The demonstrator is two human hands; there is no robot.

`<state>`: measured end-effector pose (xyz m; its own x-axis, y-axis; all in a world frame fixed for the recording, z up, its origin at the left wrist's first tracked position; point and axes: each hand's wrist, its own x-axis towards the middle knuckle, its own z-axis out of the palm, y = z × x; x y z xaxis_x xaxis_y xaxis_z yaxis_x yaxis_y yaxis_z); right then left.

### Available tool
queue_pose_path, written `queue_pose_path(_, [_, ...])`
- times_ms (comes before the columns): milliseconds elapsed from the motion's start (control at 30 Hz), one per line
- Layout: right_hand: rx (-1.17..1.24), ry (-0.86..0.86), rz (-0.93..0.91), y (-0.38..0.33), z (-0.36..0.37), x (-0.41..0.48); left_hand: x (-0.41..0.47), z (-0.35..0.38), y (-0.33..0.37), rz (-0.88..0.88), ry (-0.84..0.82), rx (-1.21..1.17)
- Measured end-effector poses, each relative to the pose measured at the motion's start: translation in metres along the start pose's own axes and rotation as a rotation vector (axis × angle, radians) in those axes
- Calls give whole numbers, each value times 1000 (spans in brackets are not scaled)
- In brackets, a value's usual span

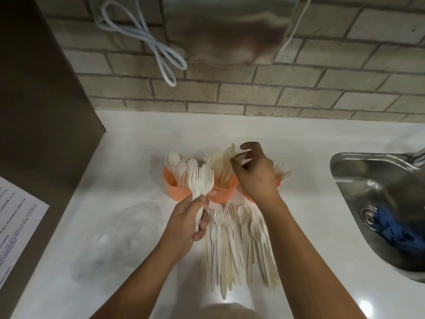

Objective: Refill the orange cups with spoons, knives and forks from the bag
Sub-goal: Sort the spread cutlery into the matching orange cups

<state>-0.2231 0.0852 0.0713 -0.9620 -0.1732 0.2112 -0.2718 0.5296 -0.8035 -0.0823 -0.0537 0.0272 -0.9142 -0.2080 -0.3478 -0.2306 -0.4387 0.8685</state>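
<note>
Three orange cups stand in a row on the white counter. The left cup (pixel 171 184) holds spoons and the middle cup (pixel 224 194) holds knives. The right cup (pixel 278 180), with forks, is mostly hidden behind my right hand. My left hand (pixel 187 223) grips a small bunch of cutlery (pixel 200 180), a fork and spoons, upright in front of the left and middle cups. My right hand (pixel 255 174) hovers over the knife tips with thumb and forefinger apart and nothing visible between them. A pile of loose cutlery (pixel 236 247) lies below the cups. The clear bag (pixel 119 236) lies flat at the left.
A steel sink (pixel 368 171) with a blue cloth (pixel 395 231) in it sits at the right. A printed sheet (pixel 16 226) lies at the far left. On the brick wall behind hang a white cable loop (pixel 147 40) and a metal dispenser (pixel 230 26).
</note>
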Motion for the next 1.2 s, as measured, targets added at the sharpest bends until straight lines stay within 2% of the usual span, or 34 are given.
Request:
queue_pose_path(100, [-139, 62, -150, 1, 4, -7, 0, 0, 0, 15, -5, 63])
queue_pose_path(167, [-122, 111, -210, -6, 5, -12, 0, 1, 0, 11, -9, 88])
queue_pose_path(300, [-183, -103, -305, -12, 9, -21, -1, 4, -1, 3, -42, 110])
queue_pose_path(367, [-157, -117, -337, -11, 11, -23, -2, 5, -2, 2, -52, 132])
queue_pose_path(433, [-84, -54, -281, -15, 9, -21, -2, 5, -2, 12, -67, 165])
queue_pose_path(567, [35, 180, -197, -32, 1, -8, -2, -3, -6, 33, -54, 250])
queue_pose_path(667, [99, 302, -283, -51, -3, 5, -5, -10, -11, -6, -7, 235])
queue_pose_path(733, [103, 317, -373, -63, 3, 12, -7, -13, -14, -29, 0, 224])
queue_pose_path(967, [74, 175, -495, -75, 42, 13, -10, -17, -17, -47, -10, 298])
queue_pose_path(1033, [30, 73, -495, -71, 52, 10, -9, -17, -17, -66, -4, 296])
queue_pose_path(1133, [-151, -195, -512, -59, 62, 9, -6, -17, -18, -101, 26, 245])
queue_pose_path(1200, [-255, -241, -533, -52, 62, 7, -5, -18, -16, -112, 49, 199])
